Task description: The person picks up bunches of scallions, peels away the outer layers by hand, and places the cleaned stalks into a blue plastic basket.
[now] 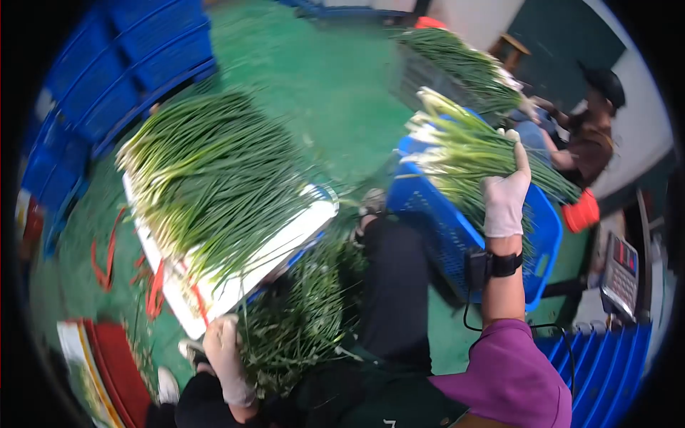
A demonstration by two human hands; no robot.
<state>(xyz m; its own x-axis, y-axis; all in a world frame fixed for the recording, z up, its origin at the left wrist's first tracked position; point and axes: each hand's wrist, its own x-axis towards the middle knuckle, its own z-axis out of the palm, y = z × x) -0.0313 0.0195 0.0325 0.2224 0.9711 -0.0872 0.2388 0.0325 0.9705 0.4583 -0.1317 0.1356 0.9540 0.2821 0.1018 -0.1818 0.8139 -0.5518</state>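
Note:
My right hand (506, 196), in a pale glove, is closed on a bunch of green onions (457, 139) over a blue plastic basket (446, 210). The white ends point left, and the green leaves run off to the right under the hand. My left hand (223, 349), also gloved, is closed at the near corner of a white board (285, 235); what its fingers hold, if anything, is hidden. A wide heap of green onions (214, 171) covers most of that board, white ends toward the left.
Loose leaves and trimmings (307, 307) lie between the board and my legs. Stacked blue crates (143, 50) stand at upper left. At upper right, a seated person (596, 132) is beside a crate of green onions (457, 60). A scale (619, 274) sits at far right.

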